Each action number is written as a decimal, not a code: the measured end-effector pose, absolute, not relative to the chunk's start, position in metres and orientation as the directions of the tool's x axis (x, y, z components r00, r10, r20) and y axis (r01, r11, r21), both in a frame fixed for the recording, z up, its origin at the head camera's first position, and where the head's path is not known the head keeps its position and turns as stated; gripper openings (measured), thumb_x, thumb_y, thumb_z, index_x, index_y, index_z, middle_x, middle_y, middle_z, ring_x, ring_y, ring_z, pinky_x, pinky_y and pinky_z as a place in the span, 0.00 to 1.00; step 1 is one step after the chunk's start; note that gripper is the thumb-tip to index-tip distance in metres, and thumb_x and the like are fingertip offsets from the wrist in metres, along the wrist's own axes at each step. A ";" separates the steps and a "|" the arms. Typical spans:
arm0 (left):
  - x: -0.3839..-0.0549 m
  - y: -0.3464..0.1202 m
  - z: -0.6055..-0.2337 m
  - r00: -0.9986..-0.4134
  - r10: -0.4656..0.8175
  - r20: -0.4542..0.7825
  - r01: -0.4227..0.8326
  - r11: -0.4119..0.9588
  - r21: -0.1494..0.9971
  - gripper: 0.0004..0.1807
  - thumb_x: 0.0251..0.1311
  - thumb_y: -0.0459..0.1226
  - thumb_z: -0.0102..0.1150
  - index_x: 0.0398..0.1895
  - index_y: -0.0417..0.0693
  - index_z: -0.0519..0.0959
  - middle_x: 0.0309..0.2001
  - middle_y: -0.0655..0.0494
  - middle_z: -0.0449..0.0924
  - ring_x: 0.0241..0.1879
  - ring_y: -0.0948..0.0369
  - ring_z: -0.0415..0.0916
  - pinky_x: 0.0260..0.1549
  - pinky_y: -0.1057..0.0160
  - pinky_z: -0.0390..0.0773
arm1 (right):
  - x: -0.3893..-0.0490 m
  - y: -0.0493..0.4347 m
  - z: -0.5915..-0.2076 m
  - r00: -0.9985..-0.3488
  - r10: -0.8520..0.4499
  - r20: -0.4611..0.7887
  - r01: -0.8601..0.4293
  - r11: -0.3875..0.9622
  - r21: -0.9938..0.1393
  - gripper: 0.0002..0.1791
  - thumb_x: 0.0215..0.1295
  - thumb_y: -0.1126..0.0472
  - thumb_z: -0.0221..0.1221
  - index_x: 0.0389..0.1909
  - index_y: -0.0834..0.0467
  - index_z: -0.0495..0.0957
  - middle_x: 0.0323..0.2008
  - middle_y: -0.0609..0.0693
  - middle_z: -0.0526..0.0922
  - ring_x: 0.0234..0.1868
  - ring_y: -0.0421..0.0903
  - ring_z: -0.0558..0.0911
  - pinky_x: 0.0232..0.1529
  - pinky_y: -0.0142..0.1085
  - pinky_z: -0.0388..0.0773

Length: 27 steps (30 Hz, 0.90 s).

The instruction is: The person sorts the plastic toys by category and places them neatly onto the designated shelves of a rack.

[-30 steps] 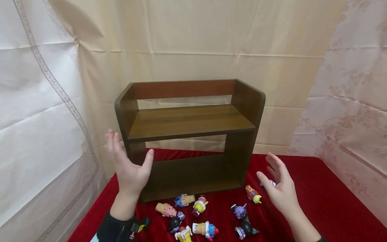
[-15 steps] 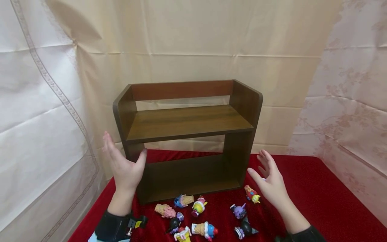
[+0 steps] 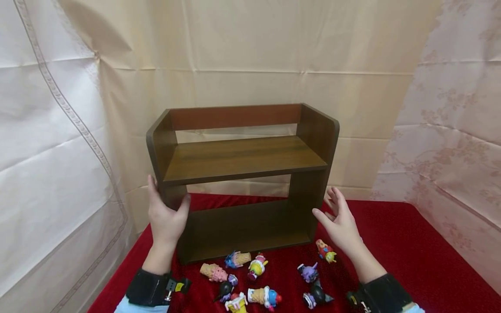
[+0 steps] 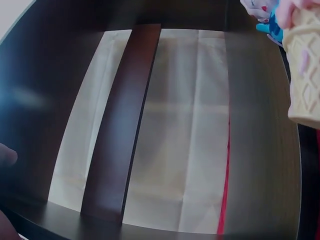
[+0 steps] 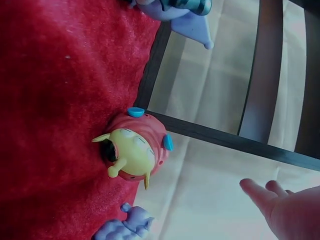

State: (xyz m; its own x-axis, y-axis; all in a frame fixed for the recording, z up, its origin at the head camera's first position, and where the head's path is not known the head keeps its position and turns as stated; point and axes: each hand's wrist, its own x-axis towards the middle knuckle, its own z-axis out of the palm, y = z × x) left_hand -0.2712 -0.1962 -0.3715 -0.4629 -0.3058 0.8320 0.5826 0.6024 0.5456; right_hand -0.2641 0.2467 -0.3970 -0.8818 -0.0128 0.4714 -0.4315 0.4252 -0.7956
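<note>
A brown wooden two-tier shelf [image 3: 246, 156] stands upright on a red cloth. My left hand [image 3: 166, 221] is at its left side panel, fingers along the outer side and thumb spread toward the inner side. In the left wrist view a fingertip [image 4: 7, 156] shows at the left edge, beside the dark panel. My right hand [image 3: 340, 226] is beside the right panel, thumb and fingers spread and nothing held. The right wrist view shows this hand [image 5: 287, 207] below the shelf's dark edge, with a gap between. A red figurine with a yellow head [image 3: 326, 251] lies near it.
Several small toy figurines lie before the shelf, among them a pink ice-cream cone [image 3: 214, 272], a blue-topped cone [image 3: 237, 259] and a purple figure [image 3: 308, 273]. Red cloth [image 3: 415, 248] covers the table. A beige curtain [image 3: 242, 52] hangs behind.
My left hand has come in to the shelf's left panel. My right hand has moved left, closer to the right panel. Shelf and figurines stay in place.
</note>
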 end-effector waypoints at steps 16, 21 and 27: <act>-0.279 -0.196 -0.377 -0.474 -0.324 0.818 0.571 0.594 0.567 0.27 0.60 0.29 0.67 0.64 0.42 0.75 0.54 0.45 0.81 0.50 0.51 0.79 0.47 0.61 0.76 | -0.292 0.236 -0.398 -0.879 -0.039 0.476 -0.430 0.497 -0.754 0.39 0.71 0.56 0.64 0.77 0.50 0.57 0.68 0.59 0.71 0.67 0.63 0.72 0.59 0.60 0.76; -0.280 -0.193 -0.378 -0.446 -0.357 0.821 0.562 0.602 0.567 0.16 0.62 0.27 0.63 0.54 0.36 0.79 0.45 0.40 0.83 0.44 0.46 0.80 0.40 0.51 0.75 | -0.301 0.239 -0.397 -0.889 -0.022 0.456 -0.390 0.557 -0.733 0.32 0.71 0.55 0.64 0.71 0.55 0.64 0.62 0.62 0.78 0.61 0.62 0.79 0.53 0.58 0.80; -0.280 -0.187 -0.376 -0.445 -0.391 0.806 0.554 0.586 0.591 0.13 0.61 0.22 0.59 0.49 0.35 0.81 0.43 0.37 0.84 0.46 0.43 0.82 0.41 0.46 0.75 | -0.310 0.243 -0.391 -0.892 -0.026 0.451 -0.366 0.628 -0.687 0.27 0.71 0.60 0.63 0.67 0.61 0.68 0.59 0.65 0.80 0.55 0.63 0.83 0.52 0.58 0.81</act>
